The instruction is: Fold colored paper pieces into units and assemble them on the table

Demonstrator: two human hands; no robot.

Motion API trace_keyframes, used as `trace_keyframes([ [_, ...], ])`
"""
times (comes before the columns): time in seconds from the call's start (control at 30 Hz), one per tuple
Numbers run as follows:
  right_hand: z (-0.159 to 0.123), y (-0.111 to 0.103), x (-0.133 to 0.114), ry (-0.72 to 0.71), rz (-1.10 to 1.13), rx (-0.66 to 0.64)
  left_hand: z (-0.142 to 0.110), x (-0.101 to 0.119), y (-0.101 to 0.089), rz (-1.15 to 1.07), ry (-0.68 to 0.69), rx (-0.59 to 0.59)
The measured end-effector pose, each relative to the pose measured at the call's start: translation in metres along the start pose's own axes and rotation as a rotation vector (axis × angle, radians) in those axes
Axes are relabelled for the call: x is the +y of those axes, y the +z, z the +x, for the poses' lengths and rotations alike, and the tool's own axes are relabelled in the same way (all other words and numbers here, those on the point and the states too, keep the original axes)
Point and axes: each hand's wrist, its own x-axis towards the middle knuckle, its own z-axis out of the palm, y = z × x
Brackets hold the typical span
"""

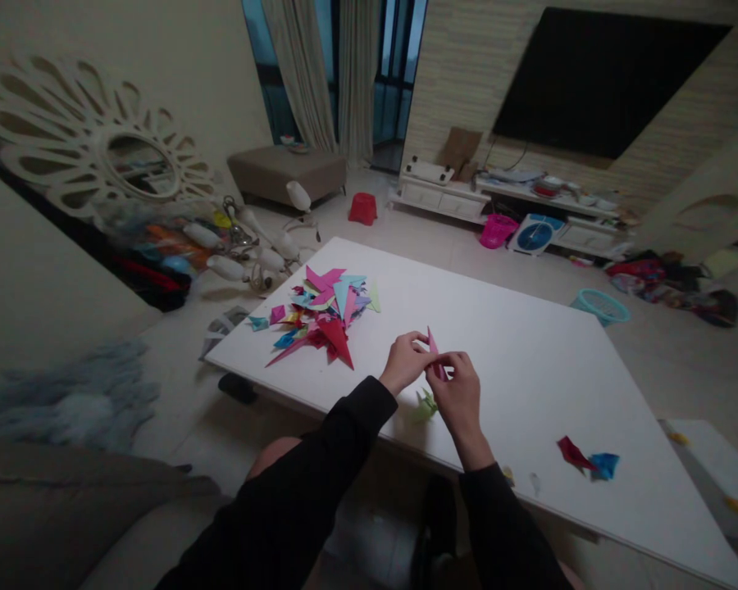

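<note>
Pinching pink folded paper (432, 341) with fingertips of left hand (409, 360) and right hand (459, 392), both closed on it, above white table (517, 360) near its front edge. Hidden: middle of the paper, behind fingers; can't make out fold detail or exact fingertip contact. Showing only a pointed tip above the fingers and a short stretch below, against right hand. Pointing tip away from the body, slightly left; long axis running steeply from there down to lower right in view. Looking slim, tapered, darker pink toward the lower part. Just below the hands, on the table: light green folded paper (426, 406), partly covered by right hand, blurred. By right sleeve (498, 516): small yellowish thing (508, 473), partly cut off, can't identify. Farther right: dark red piece (574, 453) beside blue piece (605, 465). Off left: multicoloured paper pile (334, 305), overlapping, hard to count. Beyond table, on floor: red stool (362, 209), turquoise basket (601, 308).
</note>
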Motion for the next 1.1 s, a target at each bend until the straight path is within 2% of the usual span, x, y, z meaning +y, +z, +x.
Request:
trace_keyframes([
  [0.13,-0.005,-0.012,0.007,-0.029,-0.101,-0.039,-0.003,-0.002,0.006,-0.107,-0.04,-0.008],
  [0.2,-0.007,-0.017,0.007,-0.084,-0.175,-0.035,-0.002,0.001,0.005,-0.148,-0.106,-0.025],
  [0.3,-0.013,-0.017,0.005,-0.171,-0.287,0.001,-0.004,0.006,0.002,-0.174,-0.181,-0.108],
  [0.37,-0.017,-0.012,0.005,-0.193,-0.306,0.036,-0.007,0.007,0.001,-0.162,-0.149,-0.121],
  [0.47,-0.019,-0.005,0.011,-0.159,-0.265,0.073,-0.013,0.012,-0.003,-0.145,-0.097,-0.124],
  [0.57,-0.008,-0.008,0.011,-0.093,-0.172,0.114,-0.015,0.019,-0.013,-0.17,-0.128,-0.14],
  [0.67,0.018,-0.029,-0.018,-0.156,-0.088,0.304,-0.014,0.026,-0.025,-0.275,-0.2,-0.154],
  [0.77,0.056,-0.053,-0.067,-0.391,-0.007,0.5,-0.011,0.025,-0.034,-0.233,-0.2,-0.158],
  [0.83,0.083,-0.057,-0.089,-0.541,0.028,0.589,-0.009,0.022,-0.035,-0.163,-0.171,-0.171],
  [0.87,0.096,-0.053,-0.091,-0.595,0.013,0.574,-0.007,0.02,-0.034,-0.147,-0.171,-0.185],
  [0.93,0.118,-0.032,-0.077,-0.581,-0.04,0.44,-0.004,0.017,-0.031,-0.136,-0.193,-0.218],
  [1.0,0.132,0.001,-0.041,-0.462,-0.066,0.252,-0.002,0.015,-0.025,-0.116,-0.205,-0.229],
  [1.1,0.141,0.055,0.026,-0.251,-0.131,-0.003,-0.001,0.013,-0.016,-0.11,-0.227,-0.239],
])
